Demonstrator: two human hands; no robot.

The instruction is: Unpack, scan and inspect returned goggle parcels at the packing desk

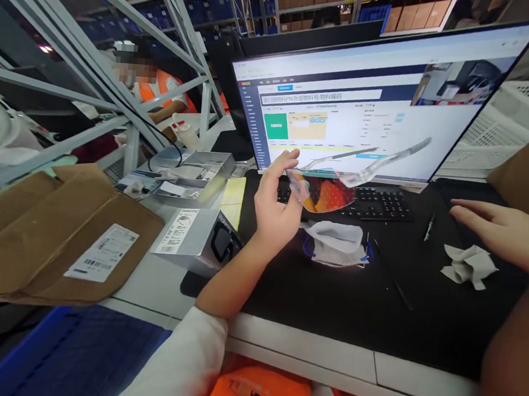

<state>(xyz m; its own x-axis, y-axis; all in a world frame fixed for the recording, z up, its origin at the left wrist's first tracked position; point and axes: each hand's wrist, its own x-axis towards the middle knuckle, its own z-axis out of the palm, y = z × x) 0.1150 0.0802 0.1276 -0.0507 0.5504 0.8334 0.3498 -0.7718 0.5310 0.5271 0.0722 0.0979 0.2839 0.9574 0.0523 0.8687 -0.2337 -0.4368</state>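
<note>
My left hand [278, 206] is closed on a pair of sunglasses [331, 196] with orange-red mirrored lenses and clear plastic on the temples. The glasses are held up in front of the keyboard and the monitor, temples pointing to the right. My right hand [504, 232] is open and holds nothing, its fingers stretched out at the right side of the black mat [320, 300]. Below it lies a crumpled piece of beige paper or cloth [470, 265]. A white pouch with blue cords [338, 243] lies just below the glasses.
A monitor [345, 107] stands behind a black keyboard [383, 204]. A pen [429, 227] lies on the mat. At left are a silver glasses box [192, 241], an opened grey box [197, 174] and a brown carton [60, 231]. Beyond the metal frame sits a person [161, 86].
</note>
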